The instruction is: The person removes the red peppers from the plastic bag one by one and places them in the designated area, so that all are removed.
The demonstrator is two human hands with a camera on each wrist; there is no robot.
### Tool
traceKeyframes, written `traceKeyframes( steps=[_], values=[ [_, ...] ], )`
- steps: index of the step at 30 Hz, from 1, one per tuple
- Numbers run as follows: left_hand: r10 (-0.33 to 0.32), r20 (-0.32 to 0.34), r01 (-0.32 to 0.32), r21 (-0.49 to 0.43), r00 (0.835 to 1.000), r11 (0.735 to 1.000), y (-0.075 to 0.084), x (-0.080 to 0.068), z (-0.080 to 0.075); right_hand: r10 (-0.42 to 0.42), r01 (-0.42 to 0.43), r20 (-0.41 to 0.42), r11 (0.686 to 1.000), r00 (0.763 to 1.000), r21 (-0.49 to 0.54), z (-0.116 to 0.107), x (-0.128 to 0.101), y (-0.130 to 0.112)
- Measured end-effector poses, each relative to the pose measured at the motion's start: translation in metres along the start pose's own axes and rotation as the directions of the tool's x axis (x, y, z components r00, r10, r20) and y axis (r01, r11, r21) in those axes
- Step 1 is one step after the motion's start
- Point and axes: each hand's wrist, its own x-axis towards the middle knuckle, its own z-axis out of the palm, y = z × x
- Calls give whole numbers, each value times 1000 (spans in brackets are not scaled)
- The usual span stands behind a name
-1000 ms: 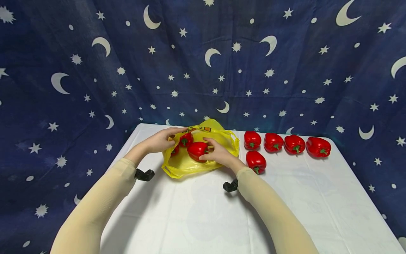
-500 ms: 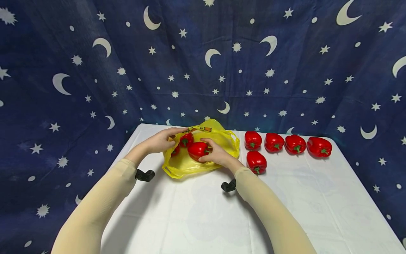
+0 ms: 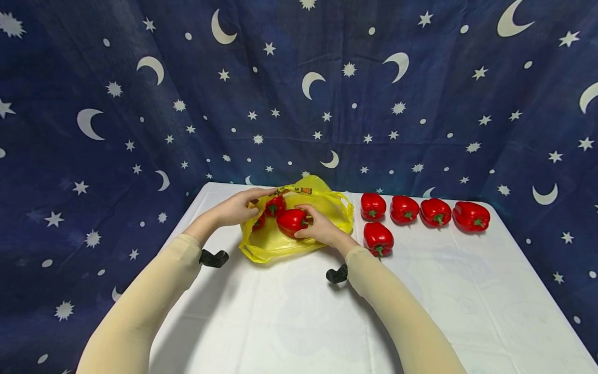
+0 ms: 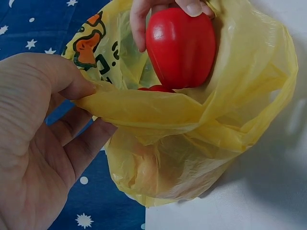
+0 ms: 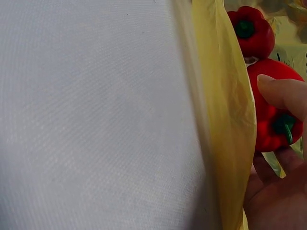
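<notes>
A yellow plastic bag point(image 3: 334, 208) lies on its side at the back of the table, mouth toward me. My left hand point(image 3: 235, 208) pinches its upper left edge between thumb and fingers, as the left wrist view shows with the hand point(image 4: 43, 129) at the folded rim. Inside the mouth, my right hand point(image 3: 322, 227) grips a red bell pepper point(image 3: 289, 222) around its stem end, the thumb on one side and fingers on the other. Two more bell peppers lie deeper in the bag: one pepper point(image 3: 274, 206) behind, and another point(image 3: 258, 222) partly hidden at the left.
Right of the bag, several red bell peppers point(image 3: 434, 213) stand in a row along the table's back, with a single pepper point(image 3: 378, 239) in front of the row. A dark blue curtain point(image 3: 280, 93) with moons and stars hangs behind the white-covered table point(image 3: 299, 322).
My right hand has shifted slightly left and drawn its fingers closer around the bell pepper. My left hand stays on the bag's edge.
</notes>
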Motion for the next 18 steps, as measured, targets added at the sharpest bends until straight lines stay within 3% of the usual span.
traceKeyframes(
  steps=[12,18],
  values=[
    [-14,2,14,2,1000,1000,3,-1,1,-2,2,-14,999,1000,-34,-3,-13,-10],
    [-12,6,12,1,1000,1000,1,1,1,-38,37,-11,996,999,-78,-11,-32,-28]
  ],
)
